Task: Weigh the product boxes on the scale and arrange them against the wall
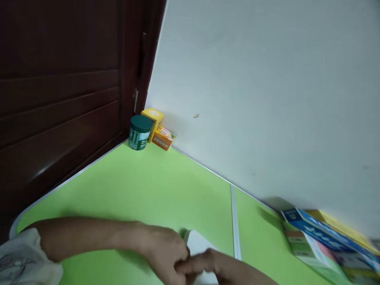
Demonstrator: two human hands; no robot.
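Note:
At the bottom centre, my left hand (166, 251) reaches in from the left with its fingers curled. My right hand (209, 263) comes from the lower right and meets it, fingers bent and pressed together. A white object (197, 242) lies on the green table (142, 190) just behind and beneath the hands. Whatever the fingers pinch between them is too small or too hidden to make out, and the frame is slightly blurred there.
A green lidded tub (138, 136), a yellow box (154, 114) and an orange box (164, 138) stand in the far corner by the dark door (59, 99) and white wall (267, 99). Several stacked boxes (326, 241) lie at the right.

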